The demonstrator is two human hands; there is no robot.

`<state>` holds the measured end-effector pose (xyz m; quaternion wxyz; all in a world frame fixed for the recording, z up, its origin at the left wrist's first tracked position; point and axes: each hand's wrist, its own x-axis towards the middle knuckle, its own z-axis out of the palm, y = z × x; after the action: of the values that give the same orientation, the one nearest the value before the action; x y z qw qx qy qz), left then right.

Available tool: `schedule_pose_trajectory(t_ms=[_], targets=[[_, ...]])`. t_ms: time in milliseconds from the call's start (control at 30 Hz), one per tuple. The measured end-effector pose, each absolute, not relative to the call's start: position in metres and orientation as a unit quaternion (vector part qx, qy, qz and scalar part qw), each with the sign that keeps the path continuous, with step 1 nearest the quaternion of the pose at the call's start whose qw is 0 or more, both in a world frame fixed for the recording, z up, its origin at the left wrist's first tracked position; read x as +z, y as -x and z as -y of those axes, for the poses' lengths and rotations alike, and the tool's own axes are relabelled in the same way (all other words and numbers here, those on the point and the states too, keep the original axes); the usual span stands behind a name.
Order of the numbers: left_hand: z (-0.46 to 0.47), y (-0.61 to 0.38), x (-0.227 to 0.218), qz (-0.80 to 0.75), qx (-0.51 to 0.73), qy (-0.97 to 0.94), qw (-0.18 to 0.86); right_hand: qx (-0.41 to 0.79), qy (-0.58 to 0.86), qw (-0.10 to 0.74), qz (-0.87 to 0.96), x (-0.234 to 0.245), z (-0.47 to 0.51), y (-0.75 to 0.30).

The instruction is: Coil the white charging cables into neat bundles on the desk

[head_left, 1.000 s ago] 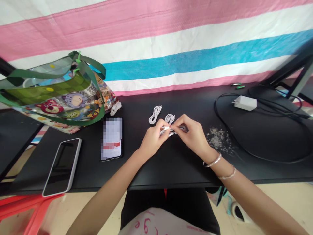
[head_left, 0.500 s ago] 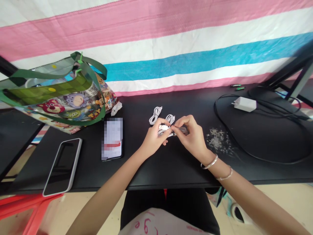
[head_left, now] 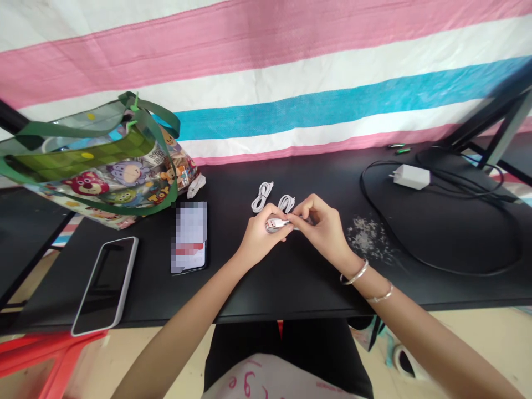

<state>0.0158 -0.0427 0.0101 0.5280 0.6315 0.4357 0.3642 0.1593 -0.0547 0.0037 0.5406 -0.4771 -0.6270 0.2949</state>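
Observation:
Both my hands meet over the middle of the black table [head_left: 291,277]. My left hand [head_left: 260,235] pinches a white USB cable [head_left: 277,224] near its plug, fingers curled round it. My right hand [head_left: 322,227] is closed on the same cable from the right side. Just behind my hands lie two coiled white cables, one [head_left: 261,196] to the left and another [head_left: 286,202] right beside my fingers.
A phone with a lit screen [head_left: 190,237] and a dark phone in a white case [head_left: 106,284] lie to the left. A cartoon tote bag [head_left: 100,166] stands at back left. A white charger [head_left: 411,176] with a black cord, and a patch of grey crumbs [head_left: 369,235], sit to the right.
My hands have shifted slightly and turned the cable; its plug end now shows between my left fingers. Everything else on the table has stayed put.

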Motion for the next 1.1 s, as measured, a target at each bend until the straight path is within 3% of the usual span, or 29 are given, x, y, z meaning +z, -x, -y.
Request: schedule_pose_trajectory(t_ms=[633, 900, 1100], targets=[[0.042, -0.013, 0.009, -0.420, 0.363, -0.666, 0.498, 0.196, 0.466, 0.499, 0.704, 0.001, 0.049, -0.171], [0.040, -0.011, 0.010, -0.400, 0.350, -0.677, 0.508, 0.249, 0.411, 0.420, 0.770, 0.007, 0.045, -0.184], [0.038, -0.008, 0.011, -0.407, 0.348, -0.698, 0.475, 0.160, 0.419, 0.372, 0.813, 0.015, 0.043, -0.188]])
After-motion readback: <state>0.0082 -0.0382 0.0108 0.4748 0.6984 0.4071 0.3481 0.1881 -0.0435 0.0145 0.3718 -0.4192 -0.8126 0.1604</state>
